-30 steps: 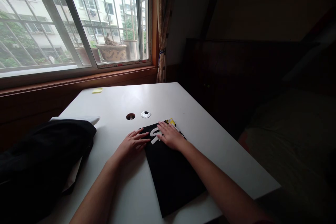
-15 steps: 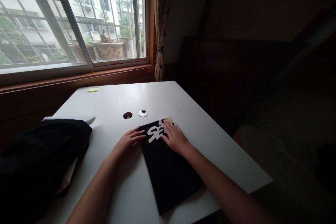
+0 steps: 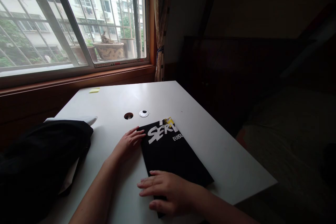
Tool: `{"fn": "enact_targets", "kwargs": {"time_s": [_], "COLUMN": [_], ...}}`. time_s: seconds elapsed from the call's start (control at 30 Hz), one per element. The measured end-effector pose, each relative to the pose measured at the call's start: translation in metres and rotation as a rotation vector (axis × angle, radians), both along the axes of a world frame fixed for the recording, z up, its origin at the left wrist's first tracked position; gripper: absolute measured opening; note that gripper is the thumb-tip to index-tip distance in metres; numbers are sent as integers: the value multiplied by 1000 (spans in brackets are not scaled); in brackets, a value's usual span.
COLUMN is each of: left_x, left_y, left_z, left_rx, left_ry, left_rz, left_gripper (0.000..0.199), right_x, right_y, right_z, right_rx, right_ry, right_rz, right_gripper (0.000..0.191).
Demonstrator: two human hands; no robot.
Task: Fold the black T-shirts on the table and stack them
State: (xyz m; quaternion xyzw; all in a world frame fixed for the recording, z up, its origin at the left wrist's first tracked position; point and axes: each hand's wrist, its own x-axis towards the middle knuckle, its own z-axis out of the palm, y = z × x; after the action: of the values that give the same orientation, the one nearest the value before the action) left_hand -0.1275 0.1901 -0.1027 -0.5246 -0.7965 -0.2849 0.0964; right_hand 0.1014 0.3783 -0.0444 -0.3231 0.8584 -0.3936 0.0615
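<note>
A folded black T-shirt [image 3: 168,155] lies flat on the white table [image 3: 112,101], with white lettering and a yellow print at its far end. My left hand [image 3: 130,140] rests at the shirt's far left corner, fingers stretched out and their tips on the cloth. Over the near end of the shirt is my right hand [image 3: 170,190], its fingers apart and pointing left. Whether it touches the fabric I cannot tell. Part of the near edge is hidden under that hand.
A heap of dark and white cloth [image 3: 49,150] occupies the table's left side. Beyond the shirt are a round cable hole [image 3: 128,116] and its loose cover [image 3: 144,113]. Yellow sticky notes [image 3: 94,90] lie near the far edge, below a barred window [image 3: 105,17].
My right hand has moved from the printed far end of the shirt toward me, to its near end, uncovering more lettering. My left hand stays at the far left corner.
</note>
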Motion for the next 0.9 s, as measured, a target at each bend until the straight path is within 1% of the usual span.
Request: {"fn": "enact_targets", "kwargs": {"time_s": [0.03, 0.07, 0.1, 0.13, 0.2, 0.23, 0.27, 0.3, 0.33, 0.37, 0.5, 0.53, 0.57, 0.6, 0.67, 0.73, 0.77, 0.83, 0.9], "left_x": [0, 0, -1, -2, -3, -3, -4, -4, -3, -3, -1, 0, 0, 0, -1, -2, -3, -3, -3], "left_y": [0, -1, -1, -1, -1, -1, -1, -1, -1, 0, 0, 0, 0, 0, -1, -1, -1, -2, -1], "left_z": [0, -1, -2, -4, -6, -7, -7, -6, -6, -5, -1, 0, 0, 0, -2, -4, -4, -5, -4], "left_rx": [-3, -4, -3, -5, -12, -15, -16, -17, -19, -19, -10, -7, -6, -9, -13, -14, -13, -8, -8], "left_ry": [-1, 1, 4, 6, 5, 3, 2, 3, 4, 8, 8, 4, 1, -1, 4, 10, 11, 10, 6], "left_rz": [4, 10, 16, 19, 21, 20, 19, 20, 21, 22, 20, 21, 23, 25, 28, 25, 21, 17, 20], "left_gripper": [34, 34, 34, 35, 35, 35, 35, 34, 34, 34, 34, 34, 34, 34, 34, 34, 34, 35, 35], "right_x": [0, -2, -7, -13, -25, -30, -32, -33, -31, -27, -7, -4, -2, -2, -5, -9, -12, -15, -18], "right_y": [2, 6, 10, 15, 22, 24, 24, 22, 18, 13, -5, -7, -7, -5, 0, 7, 11, 17, 26], "right_z": [1, 1, -1, -4, -13, -18, -22, -25, -26, -26, -11, -7, -4, -2, -4, -12, -17, -27, -34], "right_rx": [-45, -67, -58, -17, 137, 226, 303, 354, 374, 365, 193, 143, 103, 81, 116, 241, 308, 415, 478], "right_ry": [-17, -21, -11, 11, 56, 69, 75, 78, 79, 82, 68, 62, 59, 61, 86, 108, 114, 113, 111], "right_rz": [-24, -91, -190, -307, -533, -609, -649, -650, -616, -550, -141, -88, -81, -118, -283, -463, -529, -586, -596], "right_gripper": [44, 44, 45, 47, 54, 58, 61, 63, 64, 64, 47, 43, 42, 43, 46, 52, 55, 59, 62]}}
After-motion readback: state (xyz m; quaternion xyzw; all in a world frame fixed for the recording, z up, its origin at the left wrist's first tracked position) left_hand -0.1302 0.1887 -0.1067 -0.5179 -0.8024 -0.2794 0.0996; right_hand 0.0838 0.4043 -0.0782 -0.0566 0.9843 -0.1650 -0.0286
